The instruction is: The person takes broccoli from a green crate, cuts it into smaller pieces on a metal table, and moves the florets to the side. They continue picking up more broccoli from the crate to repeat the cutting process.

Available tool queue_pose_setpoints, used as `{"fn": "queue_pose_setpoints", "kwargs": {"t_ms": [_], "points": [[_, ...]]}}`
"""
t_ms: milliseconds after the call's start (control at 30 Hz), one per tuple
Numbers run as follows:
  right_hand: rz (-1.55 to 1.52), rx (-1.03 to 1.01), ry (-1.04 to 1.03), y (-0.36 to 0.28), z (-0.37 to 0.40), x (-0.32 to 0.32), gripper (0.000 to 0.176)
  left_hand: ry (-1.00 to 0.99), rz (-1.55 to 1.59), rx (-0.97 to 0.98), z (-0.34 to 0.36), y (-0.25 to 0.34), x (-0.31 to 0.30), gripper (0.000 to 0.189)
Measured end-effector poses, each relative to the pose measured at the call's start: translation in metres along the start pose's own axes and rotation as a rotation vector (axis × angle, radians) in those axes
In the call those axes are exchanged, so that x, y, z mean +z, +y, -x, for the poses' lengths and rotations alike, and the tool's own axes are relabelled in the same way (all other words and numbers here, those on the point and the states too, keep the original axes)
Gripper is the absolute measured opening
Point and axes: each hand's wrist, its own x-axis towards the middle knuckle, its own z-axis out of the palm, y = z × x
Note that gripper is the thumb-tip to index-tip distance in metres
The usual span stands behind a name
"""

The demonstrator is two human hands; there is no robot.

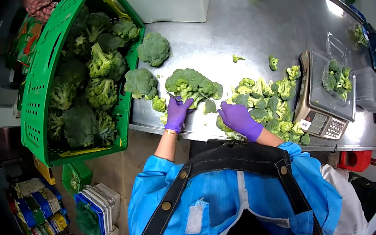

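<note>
We note the left hand grasping a broccoli head on the tabletop. The right hand is clenched, on what we cannot tell. Florets are piled and the crate is well stocked, so we judge the cutting partway.

Bright overhead light; table glare; fisheye edges dark

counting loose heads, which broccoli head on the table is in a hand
The broccoli head gripped by the left hand; the others lie untouched.
</note>
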Motion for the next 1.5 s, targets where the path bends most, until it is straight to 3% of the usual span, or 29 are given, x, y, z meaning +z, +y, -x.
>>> {"fn": "queue_pose_setpoints", "kwargs": {"t_ms": [67,167,267,333,367,400,467,500,600,667,900,1033,1100,1500], "points": [[-0.013,-0.059,0.021,0.011,0.004,0.013,0.017,-0.006,0.008,-0.16,-0.001,0.004,-0.009,0.033],[0.011,0.026,-0.04,-0.002,0.003,0.009,0.018,-0.116,0.081,-0.176,-0.001,0.012,-0.011,0.034],[0.061,0.034,-0.037,-0.008,0.002,0.002,0.019,-0.03,-0.109,-0.091,-0.001,0.013,-0.004,0.036],[0.011,-0.042,0.059,0.007,0.008,0.013,0.02,0.147,-0.747,0.215,-0.004,0.002,0.001,0.038],[0.011,-0.036,0.062,0.011,0.013,0.016,0.02,0.151,-0.807,0.189,-0.005,0.002,0.001,0.04],[0.024,0.031,-0.014,0.012,0.015,0.015,0.02,0.142,-0.81,0.194,-0.006,0.004,-0.001,0.04],[-0.005,0.088,-0.059,0.015,0.021,0.003,0.02,0.1,-0.24,0.0,-0.015,0.013,-0.006,0.039],[-0.007,0.097,-0.062,0.015,0.015,-0.011,0.02,0.09,-0.227,-0.056,-0.016,0.019,-0.009,0.039],[-0.063,0.128,-0.045,-0.001,0.014,-0.037,0.02,0.173,-0.576,0.146,-0.021,0.011,-0.018,0.049],[-0.093,0.127,0.001,-0.002,0.006,-0.042,0.02,0.239,-0.92,0.217,-0.003,0.037,-0.001,0.053],[-0.071,0.09,-0.093,-0.003,-0.01,-0.013,0.021,0.236,-0.992,0.439,0.007,0.036,0.016,0.05],[-0.069,0.082,-0.031,-0.008,-0.01,-0.009,0.021,0.235,-0.981,0.428,0.008,0.038,0.014,0.049],[-0.1,0.064,0.013,-0.009,-0.012,-0.011,0.022,0.202,-0.946,0.32,0.008,0.042,0.011,0.048],[-0.109,0.118,-0.084,-0.005,-0.013,-0.012,0.021,0.201,-0.883,0.229,0.0,0.036,0.0,0.05]]}}
